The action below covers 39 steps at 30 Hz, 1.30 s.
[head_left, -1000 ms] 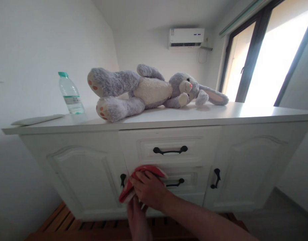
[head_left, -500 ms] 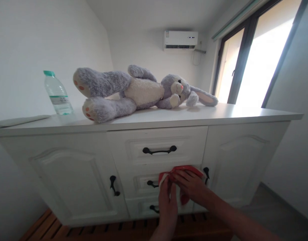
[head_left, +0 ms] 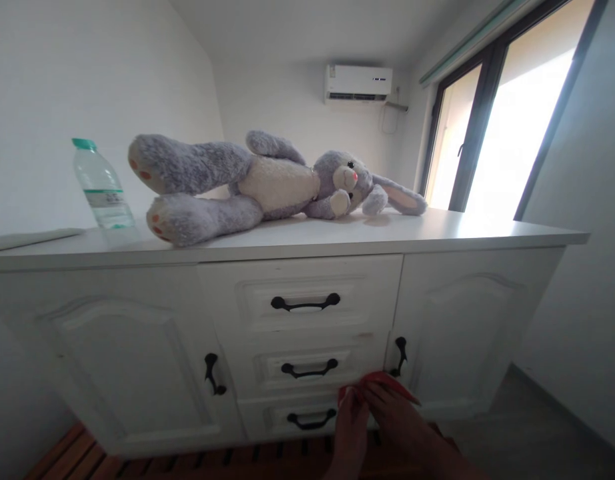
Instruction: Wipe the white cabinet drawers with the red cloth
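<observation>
red cloth point(head_left: 382, 385) pressed on cabinet point(head_left: 437, 320) by both hands point(head_left: 382, 427).

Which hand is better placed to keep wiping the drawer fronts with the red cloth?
Probably the right hand: it lies flat over the red cloth against the lower drawer front; the left hand only touches its edge.

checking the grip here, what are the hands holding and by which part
Both hands, left hand and right hand, press a red cloth against the white cabinet, fingers on its lower part; the exact grip cannot be told.
</observation>
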Each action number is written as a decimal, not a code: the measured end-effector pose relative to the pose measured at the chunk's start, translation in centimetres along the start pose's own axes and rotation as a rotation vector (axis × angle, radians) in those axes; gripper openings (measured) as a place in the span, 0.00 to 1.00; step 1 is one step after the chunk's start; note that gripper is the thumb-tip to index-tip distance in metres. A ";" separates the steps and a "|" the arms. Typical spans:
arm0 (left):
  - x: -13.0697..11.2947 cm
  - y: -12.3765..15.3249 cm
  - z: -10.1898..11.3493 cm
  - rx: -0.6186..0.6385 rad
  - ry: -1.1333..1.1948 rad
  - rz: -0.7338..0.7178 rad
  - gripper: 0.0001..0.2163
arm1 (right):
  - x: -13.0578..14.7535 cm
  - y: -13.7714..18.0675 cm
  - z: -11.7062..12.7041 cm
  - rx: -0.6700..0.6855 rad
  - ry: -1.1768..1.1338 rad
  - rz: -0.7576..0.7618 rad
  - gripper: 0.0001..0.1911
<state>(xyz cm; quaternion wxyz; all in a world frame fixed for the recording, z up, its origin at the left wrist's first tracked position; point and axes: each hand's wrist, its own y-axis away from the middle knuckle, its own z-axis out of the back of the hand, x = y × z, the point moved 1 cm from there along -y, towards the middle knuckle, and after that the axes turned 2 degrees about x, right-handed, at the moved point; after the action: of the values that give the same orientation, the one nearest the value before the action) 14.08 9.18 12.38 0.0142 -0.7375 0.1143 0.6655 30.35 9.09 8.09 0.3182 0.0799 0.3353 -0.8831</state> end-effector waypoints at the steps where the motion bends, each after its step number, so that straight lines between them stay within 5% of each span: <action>1: 0.4 -0.1 0.5 -0.002 -0.014 -0.001 0.25 | 0.4 -0.2 -0.4 0.018 -0.008 -0.003 0.25; 6: 1.6 -0.7 5.1 -0.120 -0.092 -0.029 0.25 | 3.7 -4.6 -0.9 -0.037 -0.100 -0.011 0.22; 12: 2.6 -0.8 16.9 -0.367 -0.148 -0.098 0.26 | 11.7 -14.4 -1.8 -0.008 -0.254 0.050 0.24; 16: 1.0 -0.4 23.4 -0.464 -0.338 -0.187 0.23 | 16.3 -20.6 -2.8 -0.042 -0.292 0.081 0.20; 19: -2.2 0.4 24.9 -0.512 -0.388 -0.195 0.24 | 17.2 -23.8 -1.8 -0.091 -0.275 0.092 0.17; 26: -11.4 2.4 21.7 -0.618 -0.508 -0.365 0.29 | 13.6 -26.7 4.7 -0.187 -0.228 0.030 0.20; 31: -10.5 3.2 17.4 -0.443 -0.606 -0.308 0.30 | 10.9 -23.8 5.7 -0.103 -0.256 0.027 0.21; 39: -10.2 2.8 6.6 -0.058 -0.607 -0.382 0.31 | 2.0 -14.0 8.1 -0.097 -0.103 -0.097 0.19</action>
<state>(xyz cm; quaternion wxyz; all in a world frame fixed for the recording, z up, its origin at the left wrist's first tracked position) 6.18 9.18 22.06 0.1508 -0.5142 -0.0542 0.8426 20.71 10.88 21.14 0.2954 0.0024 0.3642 -0.8832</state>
